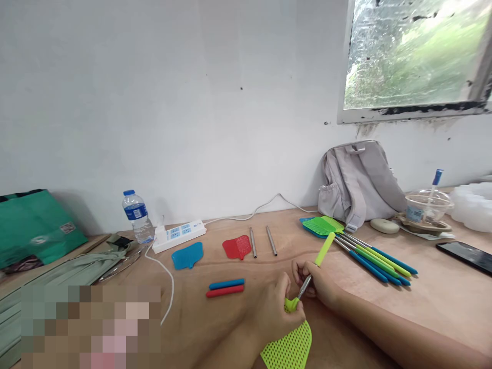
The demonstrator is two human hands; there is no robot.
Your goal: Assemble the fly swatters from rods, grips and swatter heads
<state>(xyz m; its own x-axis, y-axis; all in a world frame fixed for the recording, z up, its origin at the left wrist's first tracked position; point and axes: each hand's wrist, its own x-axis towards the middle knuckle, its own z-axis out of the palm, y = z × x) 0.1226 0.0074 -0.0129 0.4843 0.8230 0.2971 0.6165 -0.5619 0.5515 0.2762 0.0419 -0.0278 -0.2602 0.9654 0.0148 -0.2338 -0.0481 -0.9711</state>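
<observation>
My left hand [279,310] grips the neck of a yellow-green fly swatter head [290,343], whose mesh hangs down toward the bottom edge. The fingers of my right hand [317,282] are closed around the metal rod [305,287] of the same swatter, which meets the head's neck. Its yellow-green handle [325,248] sticks up past my right hand. Left of my hands lie a blue grip [226,284] and a red grip [226,291]. Farther back are a blue swatter head [187,255], a red swatter head [237,247] and two metal rods [271,241], one beside the red head.
Several whole fly swatters [376,259] lie stacked at right. Behind them stand a grey backpack [357,184], a plastic cup [428,205] and a phone [469,256]. At left are a power strip [180,236], a water bottle [136,215], a green bag [42,225] and a pixelated patch.
</observation>
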